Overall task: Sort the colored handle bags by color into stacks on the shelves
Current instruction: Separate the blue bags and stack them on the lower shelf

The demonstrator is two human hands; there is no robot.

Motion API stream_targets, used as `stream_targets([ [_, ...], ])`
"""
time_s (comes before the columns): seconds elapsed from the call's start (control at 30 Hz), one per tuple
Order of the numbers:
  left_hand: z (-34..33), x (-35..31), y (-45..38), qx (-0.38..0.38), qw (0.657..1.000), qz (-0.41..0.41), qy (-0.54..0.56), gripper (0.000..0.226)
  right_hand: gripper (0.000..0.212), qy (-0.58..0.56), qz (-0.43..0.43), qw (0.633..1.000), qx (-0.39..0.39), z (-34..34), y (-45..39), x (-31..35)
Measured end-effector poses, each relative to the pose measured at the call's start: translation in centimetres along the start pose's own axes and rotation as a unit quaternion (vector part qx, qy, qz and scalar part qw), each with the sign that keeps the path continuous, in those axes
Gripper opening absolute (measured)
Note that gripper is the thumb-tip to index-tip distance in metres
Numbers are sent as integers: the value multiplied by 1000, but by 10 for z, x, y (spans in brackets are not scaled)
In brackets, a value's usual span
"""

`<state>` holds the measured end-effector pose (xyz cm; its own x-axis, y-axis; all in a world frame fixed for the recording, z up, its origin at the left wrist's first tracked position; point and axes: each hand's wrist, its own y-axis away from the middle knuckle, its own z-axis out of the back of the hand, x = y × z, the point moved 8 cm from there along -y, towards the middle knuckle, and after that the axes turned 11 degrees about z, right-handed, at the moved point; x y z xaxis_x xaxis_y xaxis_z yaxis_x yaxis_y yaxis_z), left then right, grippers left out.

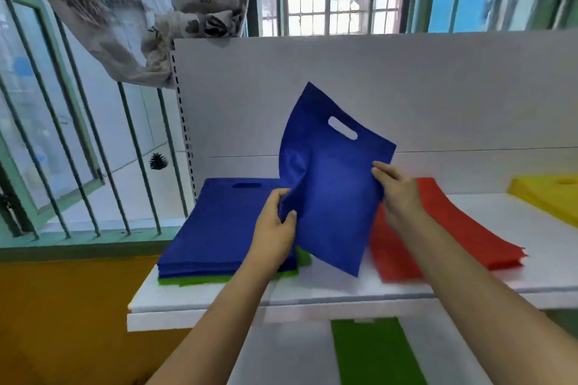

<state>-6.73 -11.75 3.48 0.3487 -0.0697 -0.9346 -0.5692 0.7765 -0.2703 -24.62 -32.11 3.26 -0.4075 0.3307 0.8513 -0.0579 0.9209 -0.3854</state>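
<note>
We see a white upper shelf [312, 294] carrying three stacks: a blue stack [219, 228] at its left end over green bags [200, 281], a red stack [444, 228] mid-shelf, and a yellow stack [550, 197] toward the right end. A green bag [375, 353] lies on the lower shelf [281, 356]. Our left hand [275, 228] pinches the raised blue handle bag [328, 191] by its left edge, and our right hand [397, 191] grips its right edge, above the gap between the blue and red stacks.

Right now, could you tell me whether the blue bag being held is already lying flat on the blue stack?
No, both hands, left hand and right hand, hold the blue bag up in the air beside the blue stack.
</note>
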Motion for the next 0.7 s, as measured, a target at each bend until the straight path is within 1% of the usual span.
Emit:
stream_targets([
  [0.13, -97, -17, 23, 92, 995, -25, 7, 36, 26, 97, 60, 988, -108, 141, 14, 57],
  [0.23, -179, -41, 65, 171, 981, -87, 15, 37, 28, 147, 84, 964, -204, 250, 54, 94],
  [0.3, -237, -48, 102, 225, 968, -115, 4, 42, 28, 183, 90, 940, -274, 317, 91, 120],
  [0.37, -294, -49, 143, 273, 953, -131, -12, 42, 29, 230, 85, 909, -336, 383, 130, 139],
  [0.43, -347, -45, 184, 326, 937, -121, -30, 50, 30, 280, 68, 878, -383, 449, 166, 150],
  [0.5, -394, -33, 218, 382, 920, -75, -39, 54, 30, 312, 40, 852, -417, 504, 200, 156],
  [0.57, -434, -19, 241, 398, 911, -76, -75, 50, 30, 330, 8, 834, -443, 550, 224, 155],
  [0.63, -473, -2, 256, 414, 899, -83, -116, 42, 31, 349, -26, 823, -447, 590, 238, 148],
  [0.7, -511, 19, 269, 449, 882, -40, -138, 36, 32, 362, -54, 820, -440, 627, 242, 132],
])
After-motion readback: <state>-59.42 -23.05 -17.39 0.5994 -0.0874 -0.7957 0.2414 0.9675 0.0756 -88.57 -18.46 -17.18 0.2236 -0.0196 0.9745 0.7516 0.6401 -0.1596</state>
